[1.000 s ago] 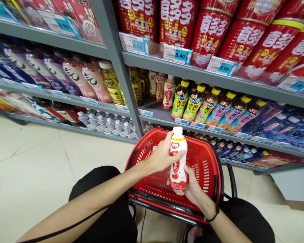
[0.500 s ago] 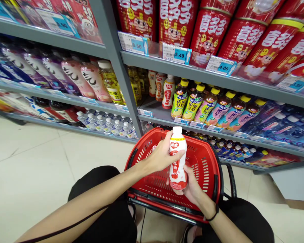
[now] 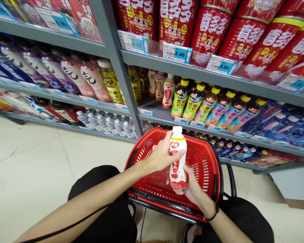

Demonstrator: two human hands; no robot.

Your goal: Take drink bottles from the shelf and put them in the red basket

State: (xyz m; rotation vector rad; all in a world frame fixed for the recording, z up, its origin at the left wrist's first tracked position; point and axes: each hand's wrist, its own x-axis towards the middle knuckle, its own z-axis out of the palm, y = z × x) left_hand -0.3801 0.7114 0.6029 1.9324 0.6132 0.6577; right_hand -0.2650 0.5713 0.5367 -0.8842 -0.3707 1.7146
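A white and red milk drink bottle [image 3: 177, 162] with a white cap is held upright, slightly tilted, above a red shopping basket [image 3: 212, 158]. My left hand [image 3: 162, 153] grips its upper part from the left, thumb lying across the label. Lower down, my right hand [image 3: 190, 185] is closed around the base, its fingers partly hidden behind the bottle. Between my knees stands the basket, with slotted walls and a black handle [image 3: 230, 179]. A similar bottle [image 3: 168, 91] stands on the shelf just beyond.
Grey shelving [image 3: 157, 67] runs across the front. Yellow-capped tea bottles [image 3: 199, 101] fill the middle shelf, with red cans [image 3: 210, 33] above. Pink and purple bottles [image 3: 73, 76] stand at left, small clear bottles [image 3: 106, 123] lower down. A white box [image 3: 291, 185] sits at right on the tiled floor.
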